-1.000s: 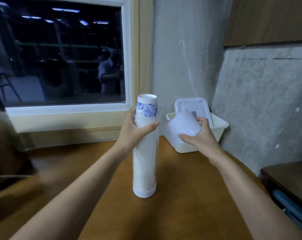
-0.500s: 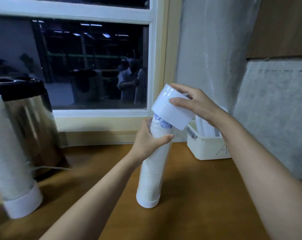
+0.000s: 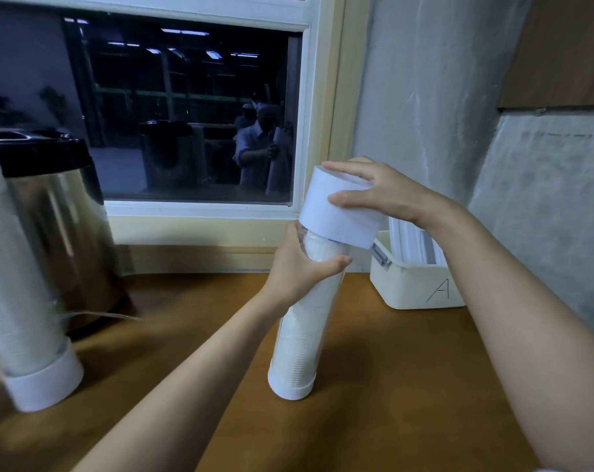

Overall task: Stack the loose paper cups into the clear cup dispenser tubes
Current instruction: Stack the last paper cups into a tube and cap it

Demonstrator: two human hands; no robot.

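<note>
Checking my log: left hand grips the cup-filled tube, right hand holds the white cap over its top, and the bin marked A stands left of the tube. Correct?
One error: the head view shows the bin marked A right of the tube, not left. The left hand grips the tube and the right hand holds the white cap over its top.

Two clear dispenser tubes: the middle tube [image 3: 309,308] and the left tube [image 3: 19,284], the latter blurred. One white cap [image 3: 339,212]. One steel urn [image 3: 60,226]. One cream box [image 3: 414,287]. One tabletop [image 3: 391,386]. Two hands, the left hand [image 3: 299,270] and the right hand [image 3: 387,195]. The cups [image 3: 295,356] inside: seemingly dozens, too tightly nested to count.
</note>
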